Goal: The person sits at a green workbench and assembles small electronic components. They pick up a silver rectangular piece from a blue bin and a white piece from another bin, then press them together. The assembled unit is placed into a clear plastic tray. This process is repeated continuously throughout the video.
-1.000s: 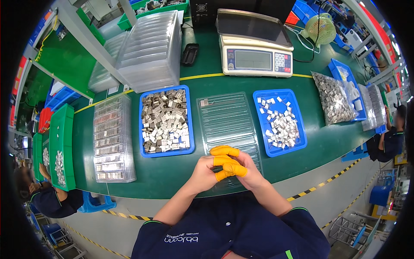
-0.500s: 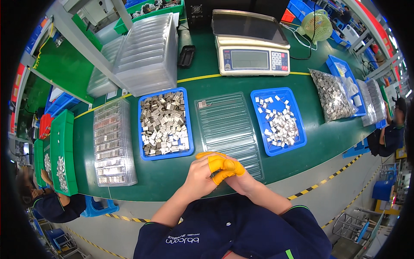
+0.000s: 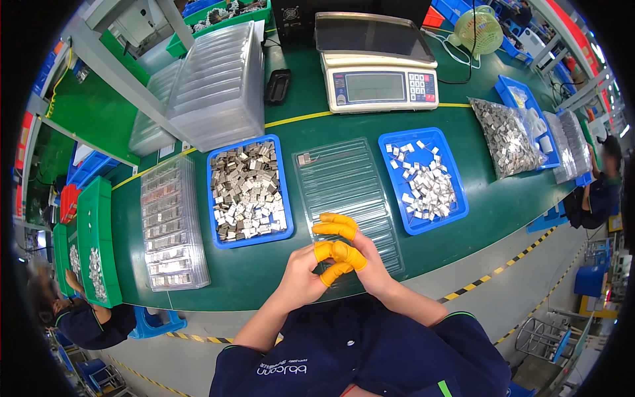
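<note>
Clear tray, head view: we see the ribbed clear tray (image 3: 345, 182) on the green table (image 3: 476, 245); one small metal part (image 3: 304, 159) lies in its far left corner.
Left hand: our left hand (image 3: 299, 281) is at the tray's near left end, fingers curled, the covered tips drawn in narrowly against the right hand's; we cannot tell whether they hold anything.
Right hand: our right hand (image 3: 372, 261) is over the tray's near end, fingers bent, tips close to the left's; its grip is hidden from us.
Left blue bin: full of metal pieces (image 3: 248, 185), this bin (image 3: 254, 241) sits left of the tray.
Right blue bin: holding white pieces (image 3: 430, 188), this bin (image 3: 455, 173) sits just right of the tray.
Scale: we see the scale (image 3: 380, 98) beyond the tray.
</note>
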Tool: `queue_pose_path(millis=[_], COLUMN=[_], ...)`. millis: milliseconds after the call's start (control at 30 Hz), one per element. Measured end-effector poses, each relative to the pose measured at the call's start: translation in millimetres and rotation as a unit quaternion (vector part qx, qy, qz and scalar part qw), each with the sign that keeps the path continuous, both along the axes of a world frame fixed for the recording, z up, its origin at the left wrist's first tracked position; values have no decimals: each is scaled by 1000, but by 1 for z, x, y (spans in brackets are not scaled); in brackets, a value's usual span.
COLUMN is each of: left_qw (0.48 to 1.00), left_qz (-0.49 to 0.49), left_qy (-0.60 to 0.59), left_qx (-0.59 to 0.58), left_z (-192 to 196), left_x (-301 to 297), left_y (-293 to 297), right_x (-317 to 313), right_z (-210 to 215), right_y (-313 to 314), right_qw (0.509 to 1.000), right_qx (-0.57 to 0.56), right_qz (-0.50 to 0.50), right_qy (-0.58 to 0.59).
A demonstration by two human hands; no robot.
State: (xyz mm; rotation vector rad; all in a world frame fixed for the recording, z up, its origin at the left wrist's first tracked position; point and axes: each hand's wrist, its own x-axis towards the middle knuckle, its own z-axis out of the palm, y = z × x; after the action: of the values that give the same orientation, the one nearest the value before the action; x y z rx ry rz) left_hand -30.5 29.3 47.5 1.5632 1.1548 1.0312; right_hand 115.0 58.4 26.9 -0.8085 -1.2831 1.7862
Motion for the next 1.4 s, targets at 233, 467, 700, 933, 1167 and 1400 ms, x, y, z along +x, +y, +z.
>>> queue_pose_path(millis=[233, 467, 700, 933, 1167, 1400], left_qw=[996, 985, 983, 982, 968, 938], left_qz=[-55, 54, 103, 126, 194, 178], left_qy=[-48, -159, -46, -120, 6, 70], left_qx=[-42, -32, 144, 77, 158, 288], left_z=[-6, -13, -9, -22, -14, -17], left_x=[7, 19, 20, 33, 34, 41], left_y=[-6, -7, 6, 3, 10, 18], right_x=[2, 9, 0, -1, -4, -10], right_z=[3, 21, 10, 4, 9, 21], right_y=[5, 19, 0, -1, 3, -4], right_qw=[993, 998, 979, 945, 931, 951], right_qx=[-76, 39, -154, -268, -300, -268], right_qz=[-24, -42, 32, 23, 35, -28], right_qy=[84, 10, 130, 184, 203, 150])
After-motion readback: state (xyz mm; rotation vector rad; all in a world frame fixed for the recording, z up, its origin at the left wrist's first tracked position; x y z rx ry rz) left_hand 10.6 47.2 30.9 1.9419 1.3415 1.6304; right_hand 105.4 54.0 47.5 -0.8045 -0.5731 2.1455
